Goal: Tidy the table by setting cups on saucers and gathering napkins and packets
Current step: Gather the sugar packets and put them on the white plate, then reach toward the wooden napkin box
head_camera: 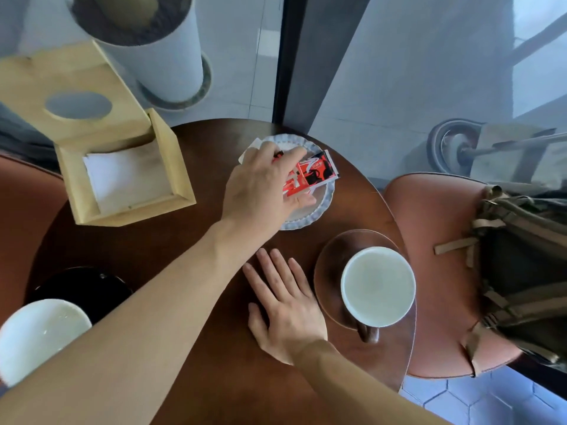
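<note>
The left hand [260, 188] pinches red packets [310, 176] over the white plate [325, 204] beneath it. The right hand [285, 305] lies flat, open and empty on the tabletop [171, 246], a cup [378, 286] on its saucer [329, 271] just beside it. Loosely fanned, the packets could slip off the plate's rim.

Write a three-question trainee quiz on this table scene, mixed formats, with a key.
1. True or false: the right hand lies flat on the table, holding nothing.
2. The left hand holds the red packets over which item? A) white scalloped plate B) wooden napkin box C) brown saucer
3. Fill in: the white cup on the right stands on the brown ____.

Key: 1 true; 2 A; 3 saucer.
</note>
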